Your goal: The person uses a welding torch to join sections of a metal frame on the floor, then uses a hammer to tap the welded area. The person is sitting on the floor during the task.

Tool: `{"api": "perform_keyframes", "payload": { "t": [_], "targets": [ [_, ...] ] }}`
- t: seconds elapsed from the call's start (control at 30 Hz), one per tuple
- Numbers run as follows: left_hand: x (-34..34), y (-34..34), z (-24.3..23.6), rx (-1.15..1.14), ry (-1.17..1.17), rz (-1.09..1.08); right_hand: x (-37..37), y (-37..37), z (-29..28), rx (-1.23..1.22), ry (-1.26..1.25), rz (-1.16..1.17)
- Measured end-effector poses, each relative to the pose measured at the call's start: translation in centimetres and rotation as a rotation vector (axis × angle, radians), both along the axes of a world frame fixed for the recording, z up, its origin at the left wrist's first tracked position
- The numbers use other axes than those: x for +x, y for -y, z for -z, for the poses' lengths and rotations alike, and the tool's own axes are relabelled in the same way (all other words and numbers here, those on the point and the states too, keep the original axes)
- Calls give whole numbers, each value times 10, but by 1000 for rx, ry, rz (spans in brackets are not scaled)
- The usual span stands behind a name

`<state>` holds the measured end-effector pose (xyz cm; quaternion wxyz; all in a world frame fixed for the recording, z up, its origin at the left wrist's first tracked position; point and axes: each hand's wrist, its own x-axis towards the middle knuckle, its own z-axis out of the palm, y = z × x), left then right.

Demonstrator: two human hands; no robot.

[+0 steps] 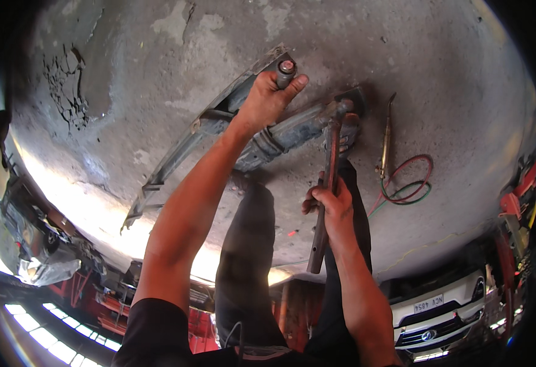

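Note:
My left hand point(267, 98) is wrapped round a thick round metal bar point(286, 66), whose worn, coppery end points up toward me. Beneath that hand lies a long, dented dark metal beam point(286, 131), perhaps a vehicle part, with a narrower flanged strip point(176, 153) running off to the lower left. The bar's lower end is hidden by my hand. In my right hand point(335, 200) is a hammer point(333, 147) with a reddish-brown tubular handle. Its head is up by the beam's right end, close to my foot; whether it touches the beam I cannot tell.
A brass cutting torch point(386, 144) with red and green hoses point(424, 177) lies on the concrete floor to the right. Broken, cracked concrete point(69, 88) is at the far left. A white vehicle point(439, 312) stands at lower right, and red metal racks point(112, 312) at lower left.

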<state>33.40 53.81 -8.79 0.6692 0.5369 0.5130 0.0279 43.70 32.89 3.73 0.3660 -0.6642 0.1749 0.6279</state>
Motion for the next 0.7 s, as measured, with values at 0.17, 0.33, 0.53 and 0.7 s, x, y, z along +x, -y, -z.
{"api": "perform_keyframes", "payload": {
  "t": [0.17,0.33,0.53,0.7],
  "targets": [
    [32,0,26,-20,7,77,1,1,-5,16,17,40],
    [63,-7,50,-69,-108,136,1,-2,-12,33,48,95],
    [55,2,52,-111,-53,102,2,2,-13,26,99,170],
    [42,-4,28,-104,39,-126,13,4,-17,65,176,162]
  ]
}}
